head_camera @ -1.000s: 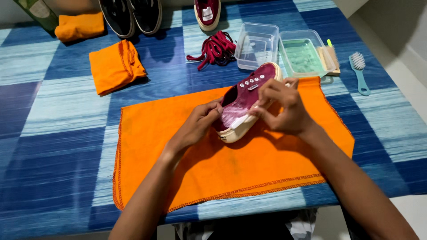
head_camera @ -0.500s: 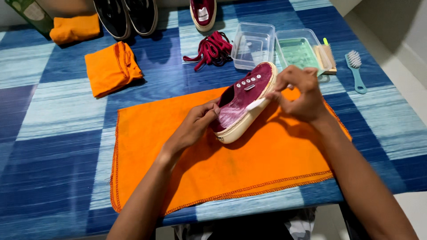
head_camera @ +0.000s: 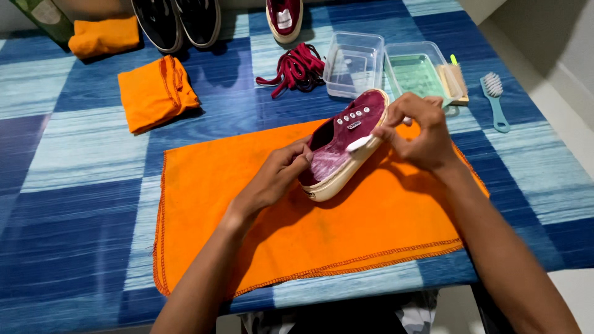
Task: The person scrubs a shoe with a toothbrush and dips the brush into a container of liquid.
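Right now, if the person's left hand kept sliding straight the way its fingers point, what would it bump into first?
The left hand points up and to the right, and its fingertips already touch the heel of the maroon shoe. That shoe comes first; the right hand lies beyond it, though depth is hard to judge.

Just the one view here, a head-worn cam looking steeply down and forward over the bench (head_camera: 74, 204) from the near edge. It sits pretty close: both forearms come in from the bottom, and the far side gets cut off at the top.
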